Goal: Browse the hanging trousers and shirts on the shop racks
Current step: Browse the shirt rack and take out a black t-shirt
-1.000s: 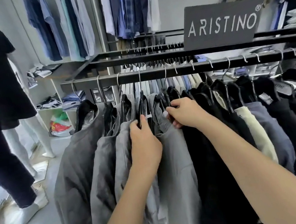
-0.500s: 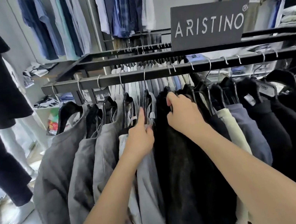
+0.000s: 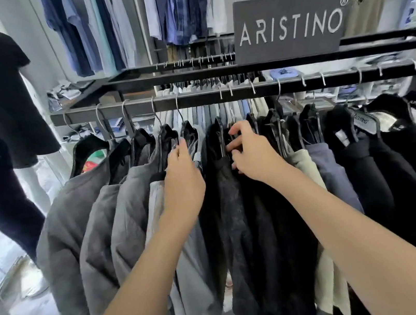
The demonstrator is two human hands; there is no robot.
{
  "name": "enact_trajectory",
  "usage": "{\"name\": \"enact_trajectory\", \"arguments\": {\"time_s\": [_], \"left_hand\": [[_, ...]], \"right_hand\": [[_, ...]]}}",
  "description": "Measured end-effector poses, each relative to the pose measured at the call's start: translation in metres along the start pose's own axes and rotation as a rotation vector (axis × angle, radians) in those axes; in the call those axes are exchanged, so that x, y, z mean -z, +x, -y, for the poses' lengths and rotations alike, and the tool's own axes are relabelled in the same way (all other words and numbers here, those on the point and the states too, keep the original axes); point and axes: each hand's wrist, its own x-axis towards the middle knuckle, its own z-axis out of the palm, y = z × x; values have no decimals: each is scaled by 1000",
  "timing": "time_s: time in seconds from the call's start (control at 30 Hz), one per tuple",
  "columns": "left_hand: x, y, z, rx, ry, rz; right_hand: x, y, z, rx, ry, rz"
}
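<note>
At the rail [image 3: 219, 95], my left hand [image 3: 181, 178] presses grey shirts [image 3: 119, 225] aside flat-fingered; right hand [image 3: 252, 153] pinches a black hanger [image 3: 221, 138]; a tug could unhook it.

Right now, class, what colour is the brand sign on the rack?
Dark grey sign with pale lettering; head view.

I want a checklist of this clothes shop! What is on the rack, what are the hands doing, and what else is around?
Surface: black rack rail with hangers hooked on it.
Job's things: grey shirts to the left, black shirts in the middle and right, a cream shirt between dark ones.
Clutter: folded clothes on a shelf behind.
Hands: left hand rests flat against a grey shirt; right hand has fingers curled at a black hanger.
Cables: nothing seen.
Surroundings: brand sign, blue shirts on the wall, mannequin on the left.
</note>
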Motion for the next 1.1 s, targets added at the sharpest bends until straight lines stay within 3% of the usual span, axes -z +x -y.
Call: {"name": "enact_trajectory", "arguments": {"time_s": [0.03,0.1,0.17,0.23,0.33,0.53,0.73,1.1], "left_hand": [[-3,-5,-13,-56,-41,-64],[-17,-8,-32,-83,-115,28],[-29,-4,-39,74,-119,242],[-29,1,-36,186,-44,323],[-16,1,-29,158,130,281],[-13,3,-27,218,-51,338],[-31,4,-40,212,164,161],[-31,39,-67,266,119,123]], "right_hand": [[0,0,-1,10,-37,-16],[3,0,-2,4,-170,-45],[8,-2,-2,-38,-284,-100],[13,-2,-3,-73,-343,-118],[22,-1,-6,-100,-407,-99],[29,2,-10,-107,-392,-26],[33,11,-21,-123,-330,27],[38,4,-20,-131,-319,12]]}}
